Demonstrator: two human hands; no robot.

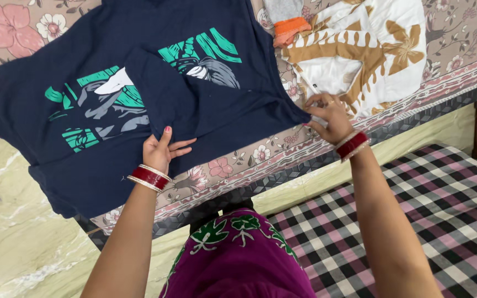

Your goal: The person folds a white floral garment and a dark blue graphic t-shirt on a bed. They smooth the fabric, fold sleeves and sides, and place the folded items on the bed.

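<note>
- Head view: the fingers [179, 148] of the left hand [161, 152] are being held slightly apart, with the thumb pointing up, and the lower edge of a folded-over flap of a navy T-shirt [139, 83] is being pinched between them
- On the other side, the fingers [320, 102] of the right hand [331, 117] are being curled together and clamped on the pointed corner of the same navy T-shirt, where the cloth is being drawn out taut to a tip
- Red and white bangles [149, 177] are being worn on the left wrist, and a matching set of bangles [352, 144] on the right wrist
- The navy T-shirt is being spread flat across a floral bedsheet [260, 157], its green, grey and white print [133, 94] facing up and partly covered by the folded flap; its left part is hanging past the edge of the bed
- Just beyond the right hand, a white shirt with a brown leaf pattern [360, 49] is lying on the bedsheet, and an orange and grey cloth [287, 22] is lying beside it near the top
- Below the bed edge, a checked mat [437, 221] is lying to the right and a pale marble floor [17, 237] to the left, with purple clothing [238, 259] at the bottom
</note>
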